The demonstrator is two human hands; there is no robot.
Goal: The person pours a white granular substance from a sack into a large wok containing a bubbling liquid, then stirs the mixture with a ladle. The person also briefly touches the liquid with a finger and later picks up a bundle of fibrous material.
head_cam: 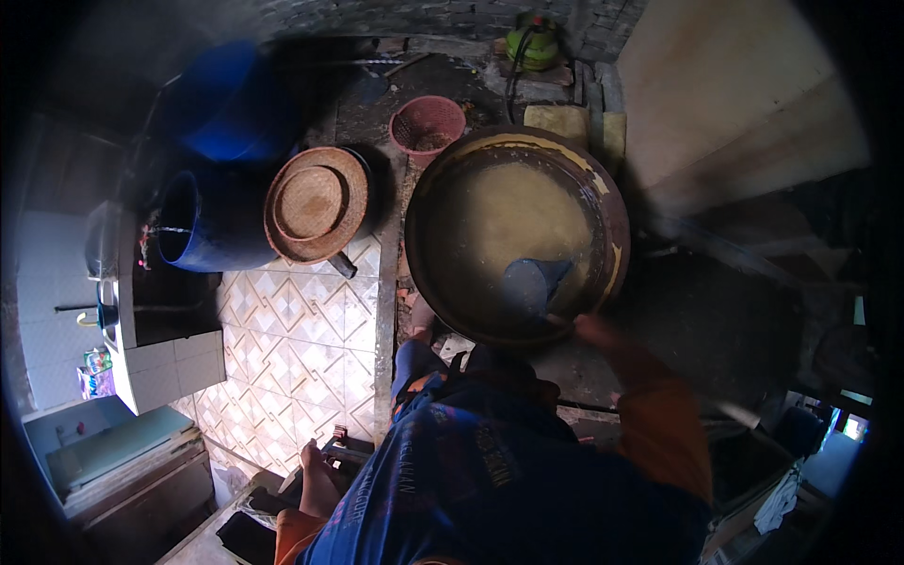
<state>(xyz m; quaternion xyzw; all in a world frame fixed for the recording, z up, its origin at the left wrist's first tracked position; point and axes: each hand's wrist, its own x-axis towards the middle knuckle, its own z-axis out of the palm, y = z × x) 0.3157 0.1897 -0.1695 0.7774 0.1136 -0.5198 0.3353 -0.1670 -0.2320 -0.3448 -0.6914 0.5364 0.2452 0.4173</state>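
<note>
A wide, dark-rimmed vat stands before me, holding cloudy yellowish liquid. My right hand is at its near right rim, gripping the handle of a blue plastic dipper. The dipper's bowl lies tilted low inside the vat, over or in the liquid. My fingers there are blurred and in shadow. Down at the lower left, my left hand is away from the vat, beside a dark object that I cannot identify. Whether its fingers hold anything is not clear.
A pink plastic basket stands beyond the vat, with a green gas cylinder farther back. Woven trays sit near blue plastic drums on the left. A raised edge borders the patterned tile floor.
</note>
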